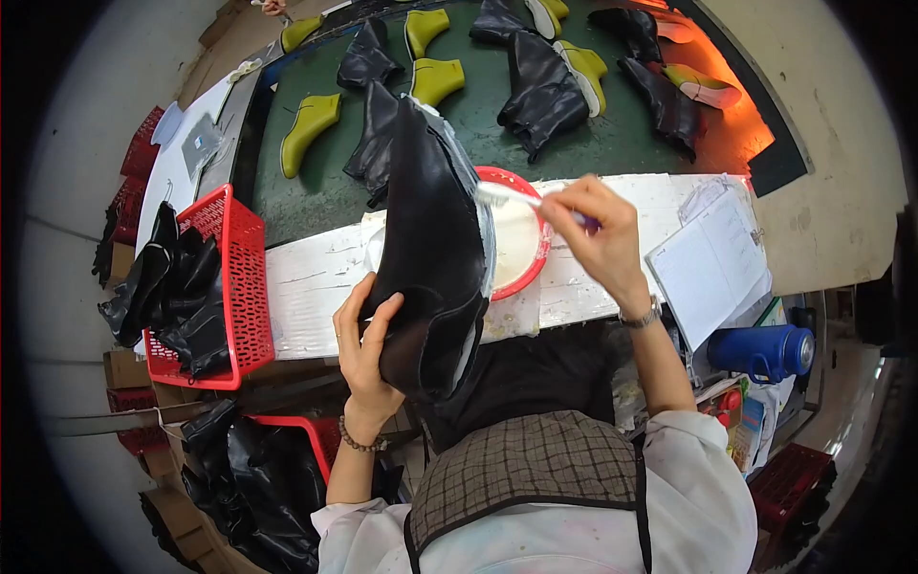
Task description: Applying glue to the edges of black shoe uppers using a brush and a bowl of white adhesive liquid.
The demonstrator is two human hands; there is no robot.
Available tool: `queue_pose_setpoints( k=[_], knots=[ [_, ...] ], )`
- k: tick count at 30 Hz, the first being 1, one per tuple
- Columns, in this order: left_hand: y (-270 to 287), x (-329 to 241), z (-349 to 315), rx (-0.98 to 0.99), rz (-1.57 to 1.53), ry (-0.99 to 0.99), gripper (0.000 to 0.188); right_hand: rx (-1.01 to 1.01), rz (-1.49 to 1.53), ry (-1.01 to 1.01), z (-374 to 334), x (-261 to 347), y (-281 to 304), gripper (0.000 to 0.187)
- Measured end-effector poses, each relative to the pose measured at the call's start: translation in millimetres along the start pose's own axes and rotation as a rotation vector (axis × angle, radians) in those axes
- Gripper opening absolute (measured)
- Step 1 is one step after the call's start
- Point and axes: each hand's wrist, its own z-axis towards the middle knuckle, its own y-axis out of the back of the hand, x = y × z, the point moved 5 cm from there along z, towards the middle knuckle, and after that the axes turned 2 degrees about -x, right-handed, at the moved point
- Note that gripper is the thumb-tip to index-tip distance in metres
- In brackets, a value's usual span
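Above the white bench ledge (311,298), a black boot upper (430,220) stands nearly upright, its lower end over the wearer's lap and its right side partly covering a red tub (541,260) of whitish paste. The left hand (367,352) grips the lower left part, thumb on the near face. The right hand (602,230) is closed around a white brush (499,194), whose bristles lie at the pale-coated right margin; firm contact cannot be confirmed. The step in hand appears to be coating this margin. The next move seems to call for a steady left-hand hold and a light stroke following the curved edge, keeping paste off the smooth black face. Beyond, yellow shoe lasts (308,134) lie on a green belt (449,129).
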Motion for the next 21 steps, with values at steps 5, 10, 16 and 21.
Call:
queue_pose_setpoints(
  k=[5, 10, 16, 21],
  knots=[
    [0.5, -9.6, 14.5, -0.046, -0.012, 0.009, 0.055, -0.059, 0.070, 0.135, 13.3, 9.5, 6.4, 0.015],
    [-3.3, -10.1, 32.8, -0.161, 0.078, -0.004, 0.060, 0.018, 0.115, 0.144, -12.0, 20.2, 3.8, 0.021],
    [-13.1, -4.1, 42.4, -0.238, 0.129, -0.031, 0.062, 0.040, 0.178, 0.125, -27.9, 28.3, 5.2, 0.022],
    [-19.0, -1.0, 47.9, -0.276, 0.147, -0.031, 0.061, 0.077, 0.089, 0.166, -30.8, 31.2, 9.4, 0.023]
  ],
)
